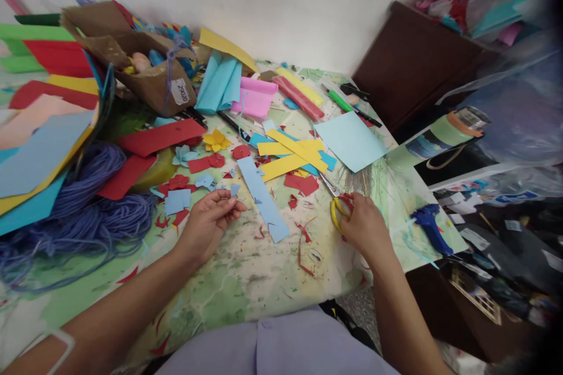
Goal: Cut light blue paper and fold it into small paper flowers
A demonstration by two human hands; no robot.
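Presently gripped: yellow-handled steel scissors [335, 215], held in the right hand [367, 228], fingers closed through the loops, blades pointing toward the upper left.
Scissors position: right of centre over the tabletop, tips just beside a fan of thin straw-coloured bristles [356, 180].
Left hand [211, 222]: open and relaxed, palm turned up, fingers half-curled, nothing visible in it; hovers near a long light-blue paper strip [263, 199] lying just to its right.
Work surface: a table with a green-and-cream printed cover [246, 287], strewn with small red paper scraps [301, 184].
Centre pile: crossed yellow paper strips [292, 152] on light-blue strips, beside a square light-blue paper sheet [352, 140].
Small makes: a yellow paper flower [216, 140] and a pale blue paper flower [185, 156], centre left.
Upper left: a torn brown cardboard box [149, 64], with stacked coloured card sheets [44, 152] below it.
Left edge: a tangled mass of purple-blue yarn [94, 205].
Top centre: rolled light-blue crepe paper [219, 83] and rolled pink crepe paper [255, 96].
Right: a blue hot glue gun [431, 225], on the table's right corner.
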